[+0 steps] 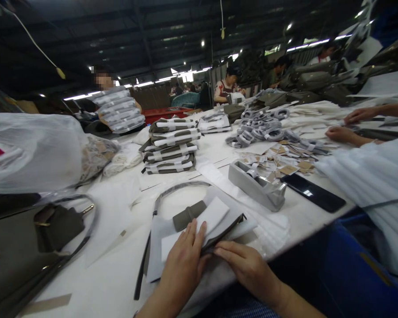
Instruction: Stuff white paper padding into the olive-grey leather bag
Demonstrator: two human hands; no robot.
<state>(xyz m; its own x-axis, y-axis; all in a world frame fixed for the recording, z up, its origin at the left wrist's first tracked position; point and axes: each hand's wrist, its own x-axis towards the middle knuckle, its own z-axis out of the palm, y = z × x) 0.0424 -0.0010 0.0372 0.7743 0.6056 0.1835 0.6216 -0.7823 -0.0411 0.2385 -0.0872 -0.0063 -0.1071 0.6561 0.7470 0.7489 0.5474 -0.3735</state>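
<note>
A dark olive bag [189, 215] lies flat on the white table near its front edge, partly covered by white foam sheet [215, 212] and grey-white wrapping. Its handle, wrapped in clear film, arches out behind it. My left hand [185, 247] rests on the white sheet, fingers extended over it and thumb down by the bag's near edge. My right hand [248, 265] is at the bag's right edge, fingers pressed together on the dark rim. A grey tape dispenser [257, 185] stands behind and to the right.
Stacked wrapped bags [172, 145] stand behind. A black phone [313, 192], tags [285, 159] and wrapped rings [262, 126] lie at the right, with a co-worker's hands [351, 126] beyond. Another olive bag [16, 251] is at the left. A blue bin [358, 265] sits below the right edge.
</note>
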